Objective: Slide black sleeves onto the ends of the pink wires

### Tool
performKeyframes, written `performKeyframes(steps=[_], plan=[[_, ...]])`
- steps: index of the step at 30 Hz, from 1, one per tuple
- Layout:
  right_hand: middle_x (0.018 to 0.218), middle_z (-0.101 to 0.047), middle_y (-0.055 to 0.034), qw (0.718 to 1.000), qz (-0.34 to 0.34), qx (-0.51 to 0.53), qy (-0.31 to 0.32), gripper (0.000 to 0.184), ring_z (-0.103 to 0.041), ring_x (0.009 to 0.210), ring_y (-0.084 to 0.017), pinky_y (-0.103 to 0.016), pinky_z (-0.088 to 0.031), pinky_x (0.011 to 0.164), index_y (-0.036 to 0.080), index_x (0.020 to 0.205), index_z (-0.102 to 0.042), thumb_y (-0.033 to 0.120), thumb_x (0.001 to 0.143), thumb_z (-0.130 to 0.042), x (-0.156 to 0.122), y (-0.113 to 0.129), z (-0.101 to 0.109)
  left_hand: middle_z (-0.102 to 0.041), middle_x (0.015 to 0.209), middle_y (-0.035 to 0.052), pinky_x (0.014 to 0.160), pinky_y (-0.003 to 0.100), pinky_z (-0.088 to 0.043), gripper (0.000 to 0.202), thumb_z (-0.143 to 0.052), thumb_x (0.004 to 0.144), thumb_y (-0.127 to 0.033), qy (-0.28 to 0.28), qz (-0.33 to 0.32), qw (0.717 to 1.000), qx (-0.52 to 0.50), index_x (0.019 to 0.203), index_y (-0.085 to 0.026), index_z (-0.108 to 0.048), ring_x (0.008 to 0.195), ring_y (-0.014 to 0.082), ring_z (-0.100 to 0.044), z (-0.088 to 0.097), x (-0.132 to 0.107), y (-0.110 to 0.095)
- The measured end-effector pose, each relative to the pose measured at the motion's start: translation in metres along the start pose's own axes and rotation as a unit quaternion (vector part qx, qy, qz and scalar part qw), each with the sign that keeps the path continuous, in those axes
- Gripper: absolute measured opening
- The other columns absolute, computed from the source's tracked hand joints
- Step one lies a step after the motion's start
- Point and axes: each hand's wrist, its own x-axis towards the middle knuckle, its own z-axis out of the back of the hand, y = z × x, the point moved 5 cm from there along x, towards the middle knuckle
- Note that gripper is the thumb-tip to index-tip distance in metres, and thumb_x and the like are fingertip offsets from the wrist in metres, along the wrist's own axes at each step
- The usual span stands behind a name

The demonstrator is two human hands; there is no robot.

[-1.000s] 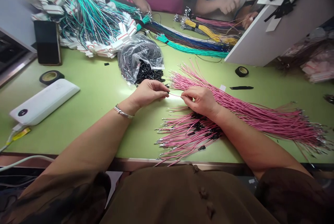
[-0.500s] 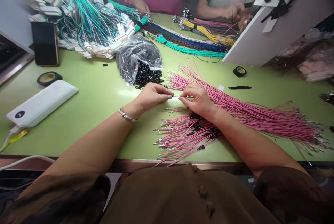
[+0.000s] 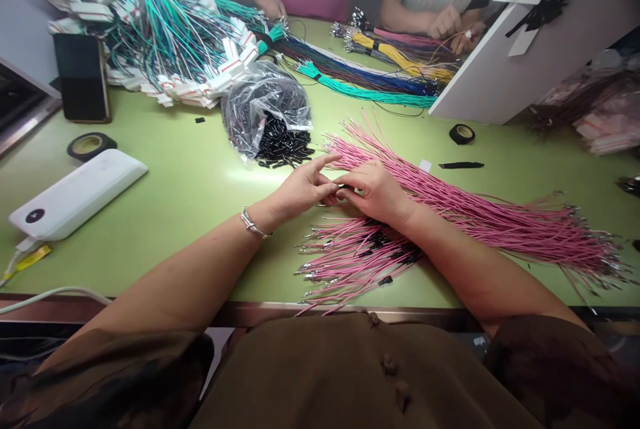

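Close together over the table are my left hand (image 3: 305,188) and my right hand (image 3: 380,192), fingertips almost touching. Between my right thumb and fingers sits a small black sleeve (image 3: 343,186), partly covered. My left thumb meets the fingers below while the index finger stretches out above; what that pinch holds is hidden. Beneath and beside my right hand lies a long bundle of pink wires (image 3: 480,216) with metal terminals. Nearer my body, shorter pink wire ends (image 3: 330,262) fan out, several carrying black sleeves (image 3: 385,280). A pile of loose black sleeves (image 3: 285,142) lies beyond my left hand.
A clear plastic bag (image 3: 240,116) adjoins the pile. On the left are a phone (image 3: 81,76), tape roll (image 3: 91,145) and white power bank (image 3: 80,192). Another tape roll (image 3: 461,134) lies right, near a white panel (image 3: 485,69). Two people work opposite beside coloured wire bundles (image 3: 370,90).
My left hand has turned and its index finger has lifted away from the thumb. The gap between my hands has closed, hiding the pink wire seen there; the black sleeve now shows at my right fingertips.
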Motion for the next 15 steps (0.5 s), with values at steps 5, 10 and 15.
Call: performKeyframes(steps=[5, 10, 15], plan=[[0.082, -0.071, -0.0062, 0.996, -0.005, -0.083, 0.044, 0.024, -0.057, 0.081, -0.018, -0.037, -0.035, 0.085, 0.019, 0.081, -0.075, 0.029, 0.091, -0.055, 0.002, -0.007, 0.015, -0.073, 0.069, 0.005, 0.063, 0.026, -0.054, 0.049, -0.065, 0.081, -0.015, -0.038, 0.028, 0.998, 0.044, 0.129, -0.009, -0.058, 0.06, 0.0132, -0.066, 0.005, -0.001, 0.0], [0.069, -0.066, -0.0025, 0.969, -0.032, -0.017, 0.245, 0.021, -0.053, 0.066, -0.014, -0.03, -0.037, 0.068, 0.021, 0.072, -0.076, 0.037, 0.081, -0.066, -0.009, -0.034, 0.037, -0.075, 0.08, 0.0054, 0.072, 0.028, -0.051, 0.018, -0.062, 0.078, -0.011, 0.02, 0.003, 0.961, 0.275, 0.088, -0.015, -0.077, 0.072, 0.015, -0.067, 0.0, -0.008, -0.012], [0.085, -0.069, -0.0056, 0.984, -0.1, -0.068, 0.128, 0.024, -0.056, 0.079, -0.017, -0.031, -0.039, 0.072, 0.02, 0.09, -0.076, 0.029, 0.09, -0.054, 0.003, -0.039, 0.033, -0.068, 0.081, 0.0044, 0.072, 0.027, -0.045, 0.026, -0.057, 0.083, -0.013, 0.163, -0.113, 0.879, 0.433, 0.093, -0.02, -0.079, 0.071, 0.0137, -0.059, -0.028, -0.02, -0.023]])
